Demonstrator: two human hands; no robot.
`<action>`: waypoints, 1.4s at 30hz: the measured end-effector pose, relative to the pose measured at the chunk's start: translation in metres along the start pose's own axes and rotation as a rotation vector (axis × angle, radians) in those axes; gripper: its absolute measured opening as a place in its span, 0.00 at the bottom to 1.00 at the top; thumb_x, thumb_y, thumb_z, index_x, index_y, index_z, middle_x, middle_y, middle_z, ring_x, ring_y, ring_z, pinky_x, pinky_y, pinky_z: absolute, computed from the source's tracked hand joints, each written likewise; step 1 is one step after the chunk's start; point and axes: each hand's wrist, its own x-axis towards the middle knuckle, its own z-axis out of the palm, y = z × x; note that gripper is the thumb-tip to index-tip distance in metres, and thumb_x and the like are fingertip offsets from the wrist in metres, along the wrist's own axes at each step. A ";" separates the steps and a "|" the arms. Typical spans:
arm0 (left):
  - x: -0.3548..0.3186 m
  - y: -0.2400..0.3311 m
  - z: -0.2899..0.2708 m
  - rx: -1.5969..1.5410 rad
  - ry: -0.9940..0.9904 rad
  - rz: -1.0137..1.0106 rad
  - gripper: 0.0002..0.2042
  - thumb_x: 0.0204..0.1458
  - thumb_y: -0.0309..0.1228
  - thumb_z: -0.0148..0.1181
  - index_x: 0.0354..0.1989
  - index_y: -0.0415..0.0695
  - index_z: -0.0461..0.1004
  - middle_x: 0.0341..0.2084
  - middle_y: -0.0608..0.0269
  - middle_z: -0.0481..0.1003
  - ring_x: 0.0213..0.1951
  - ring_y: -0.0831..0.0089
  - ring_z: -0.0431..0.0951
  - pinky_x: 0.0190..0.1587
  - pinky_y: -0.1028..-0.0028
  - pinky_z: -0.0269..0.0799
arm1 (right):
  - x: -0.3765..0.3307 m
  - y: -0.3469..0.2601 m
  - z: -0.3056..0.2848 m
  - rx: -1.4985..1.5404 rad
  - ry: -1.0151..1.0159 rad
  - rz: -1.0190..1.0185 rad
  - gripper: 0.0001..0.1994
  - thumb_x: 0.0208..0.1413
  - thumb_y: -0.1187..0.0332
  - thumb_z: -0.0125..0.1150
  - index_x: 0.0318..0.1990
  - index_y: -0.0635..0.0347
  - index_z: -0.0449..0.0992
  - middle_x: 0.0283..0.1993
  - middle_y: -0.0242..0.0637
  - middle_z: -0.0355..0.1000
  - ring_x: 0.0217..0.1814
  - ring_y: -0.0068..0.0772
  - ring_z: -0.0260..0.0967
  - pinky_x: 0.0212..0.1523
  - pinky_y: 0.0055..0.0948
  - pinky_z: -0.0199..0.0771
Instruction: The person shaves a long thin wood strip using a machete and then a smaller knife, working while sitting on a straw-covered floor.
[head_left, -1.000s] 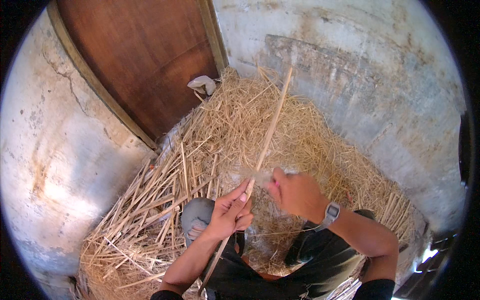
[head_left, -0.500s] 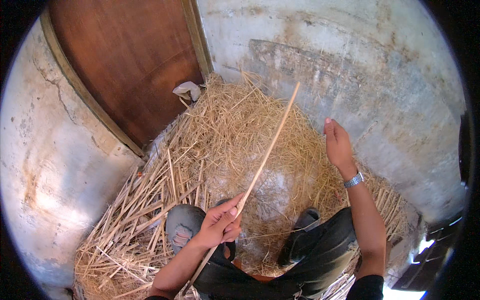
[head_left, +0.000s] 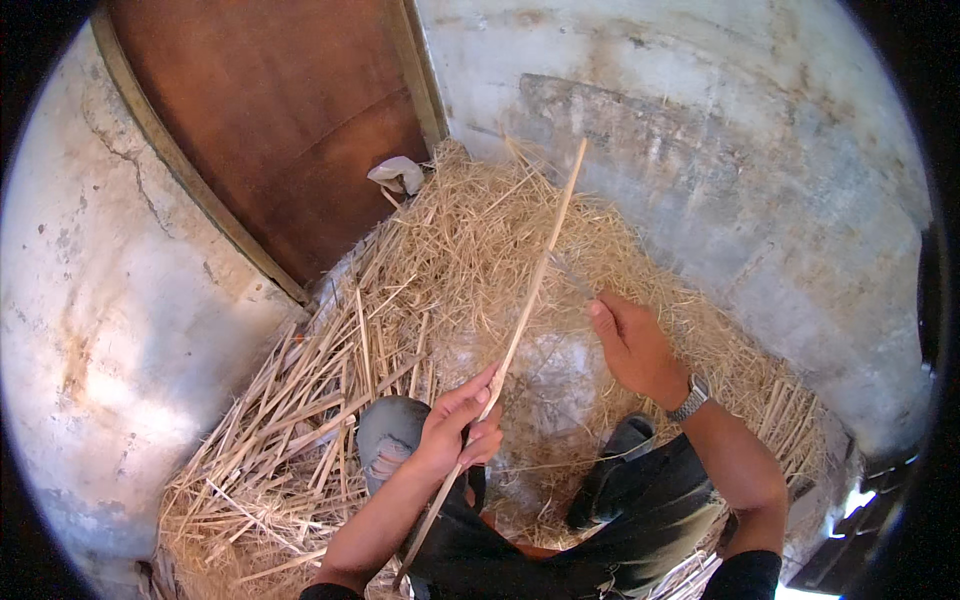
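Note:
A long, pale strip of wood or bamboo [head_left: 527, 310] slants from my lap up toward the far wall. My left hand [head_left: 455, 430] is closed around its lower part, with the thumb pressed along it. My right hand [head_left: 640, 350], with a metal watch on the wrist, is closed on a knife. Only the thin grey knife blade [head_left: 572, 275] shows, somewhat blurred, and its handle is hidden in the fist. The blade's tip reaches the upper half of the strip; whether it cuts in, I cannot tell.
Curly shavings [head_left: 490, 230] heap on the floor before my knees. Split strips [head_left: 320, 400] lie piled at the left, and more [head_left: 785, 415] at the right. A brown door [head_left: 270, 130], a whitish bag [head_left: 398, 174] and stained walls [head_left: 680, 150] enclose the corner.
My right hand has come down and leftward from beside the wall, bringing the knife blade to the strip. The left hand keeps its hold. The whole view has shifted slightly.

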 end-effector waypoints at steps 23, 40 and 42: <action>0.016 -0.013 -0.003 0.470 0.221 0.189 0.26 0.64 0.30 0.56 0.70 0.43 0.60 0.21 0.69 0.68 0.20 0.83 0.65 0.18 0.82 0.61 | -0.015 -0.041 0.029 0.116 -0.223 -0.097 0.16 0.53 0.55 0.68 0.42 0.56 0.78 0.18 0.40 0.65 0.19 0.46 0.70 0.23 0.40 0.68; 0.015 -0.017 0.002 0.543 0.182 0.129 0.12 0.65 0.32 0.56 0.52 0.41 0.75 0.21 0.68 0.70 0.19 0.81 0.65 0.19 0.79 0.59 | -0.020 -0.029 0.040 0.087 -0.191 -0.210 0.09 0.49 0.64 0.66 0.29 0.58 0.73 0.18 0.45 0.70 0.22 0.52 0.73 0.24 0.44 0.73; 0.017 -0.018 0.005 0.514 0.185 0.117 0.12 0.65 0.32 0.55 0.52 0.41 0.75 0.20 0.68 0.70 0.18 0.81 0.64 0.19 0.79 0.58 | -0.020 -0.027 0.037 0.040 -0.183 -0.210 0.09 0.49 0.64 0.65 0.29 0.58 0.72 0.19 0.45 0.70 0.22 0.52 0.73 0.24 0.44 0.73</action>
